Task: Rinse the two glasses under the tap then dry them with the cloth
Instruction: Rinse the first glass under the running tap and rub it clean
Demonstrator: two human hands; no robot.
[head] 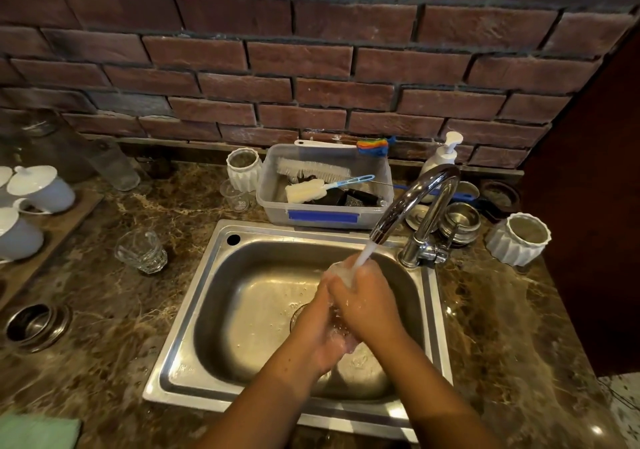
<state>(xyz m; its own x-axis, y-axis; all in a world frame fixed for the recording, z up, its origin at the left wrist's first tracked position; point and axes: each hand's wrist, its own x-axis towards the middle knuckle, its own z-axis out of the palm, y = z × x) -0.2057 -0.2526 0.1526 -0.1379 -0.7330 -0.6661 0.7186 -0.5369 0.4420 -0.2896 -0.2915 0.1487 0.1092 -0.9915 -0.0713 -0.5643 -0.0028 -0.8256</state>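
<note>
Rinsing: left grip [320, 330] and right grip [369, 304] clasp first glass [338, 272] under the tap [412, 199]; second glass [141, 251], leftward, probably next.

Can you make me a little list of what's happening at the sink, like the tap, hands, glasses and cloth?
tap: running, water falling onto the held glass
held glass: over the sink, gripped by left hand and right hand
second glass: standing on the counter left of the sink, untouched
cloth: green, at the counter's near left edge, not in use
</note>
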